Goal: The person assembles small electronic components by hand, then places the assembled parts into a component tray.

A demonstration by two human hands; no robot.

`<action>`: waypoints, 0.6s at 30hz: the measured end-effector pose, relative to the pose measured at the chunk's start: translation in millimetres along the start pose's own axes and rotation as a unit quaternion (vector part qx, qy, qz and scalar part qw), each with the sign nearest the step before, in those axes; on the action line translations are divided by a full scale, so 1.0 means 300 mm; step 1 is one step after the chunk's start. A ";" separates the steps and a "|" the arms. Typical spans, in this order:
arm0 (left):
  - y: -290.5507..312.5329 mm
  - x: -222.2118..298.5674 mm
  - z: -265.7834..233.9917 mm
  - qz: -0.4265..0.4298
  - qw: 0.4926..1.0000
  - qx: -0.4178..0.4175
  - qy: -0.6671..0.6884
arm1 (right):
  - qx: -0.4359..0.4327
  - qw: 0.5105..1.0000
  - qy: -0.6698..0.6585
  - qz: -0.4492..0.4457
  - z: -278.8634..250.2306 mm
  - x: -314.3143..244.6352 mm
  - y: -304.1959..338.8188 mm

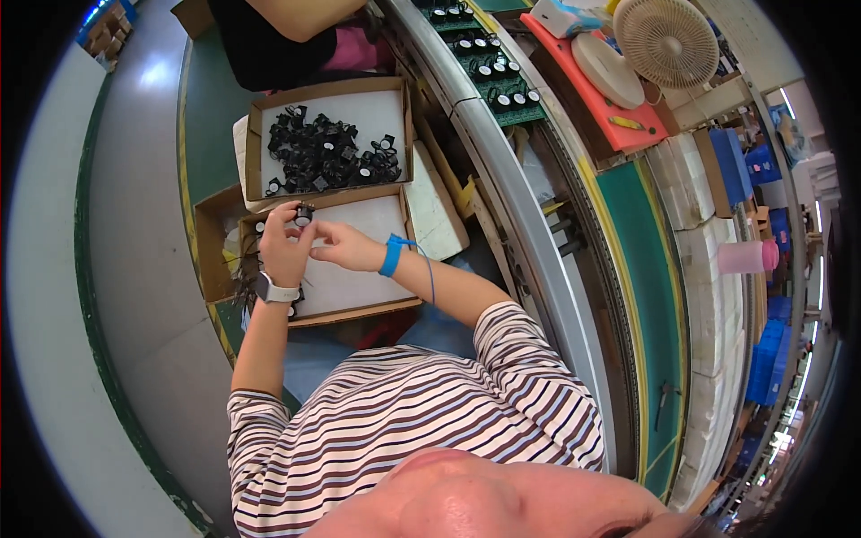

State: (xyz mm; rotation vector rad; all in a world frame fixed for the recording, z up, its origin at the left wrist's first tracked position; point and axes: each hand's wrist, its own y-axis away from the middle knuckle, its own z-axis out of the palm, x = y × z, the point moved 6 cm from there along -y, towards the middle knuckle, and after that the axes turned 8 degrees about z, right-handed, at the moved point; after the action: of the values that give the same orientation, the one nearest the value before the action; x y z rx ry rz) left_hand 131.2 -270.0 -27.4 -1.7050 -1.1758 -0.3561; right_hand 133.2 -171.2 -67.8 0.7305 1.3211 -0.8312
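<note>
A small black part with a round white face (304, 216) sits in the fingertips of the left hand (283, 253), raised over the cartons. A light, steady pinch should suit it best. Just beside, the right hand (352, 248) has its fingers drawn close together; whether they grip anything cannot be told. Working over the near carton (368, 269) seems wise, with the blue wristband's (392, 255) cord (433, 282) kept clear of the heaped black parts (327, 152) in the far carton (386, 100).
</note>
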 end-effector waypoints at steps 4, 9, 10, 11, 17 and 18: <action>0.008 0.084 0.001 -0.051 0.998 -0.035 -0.013 | 0.024 0.983 -0.167 0.069 -0.002 0.030 0.046; 0.043 0.147 0.004 -0.053 0.982 -0.132 0.124 | -0.005 0.947 -0.279 0.160 -0.037 0.029 0.116; 0.058 0.148 0.014 -0.069 0.968 -0.159 0.181 | -0.057 0.941 -0.270 0.198 -0.031 0.017 0.139; 0.074 0.147 0.025 -0.085 0.950 -0.185 0.238 | -0.109 0.931 -0.259 0.235 -0.019 0.013 0.160; 0.110 0.103 -0.002 -0.113 0.954 -0.149 0.234 | 0.000 0.990 0.005 0.140 -0.063 -0.033 0.195; 0.113 0.082 -0.020 -0.144 0.956 -0.103 0.233 | 0.000 0.991 0.005 0.137 -0.064 -0.025 0.203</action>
State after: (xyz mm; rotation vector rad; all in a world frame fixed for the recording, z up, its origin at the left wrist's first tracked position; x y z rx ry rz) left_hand 173.0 -263.1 -26.6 -1.5031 -1.0537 -1.0326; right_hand 174.6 -122.4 -62.9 0.8935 1.1956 -0.6065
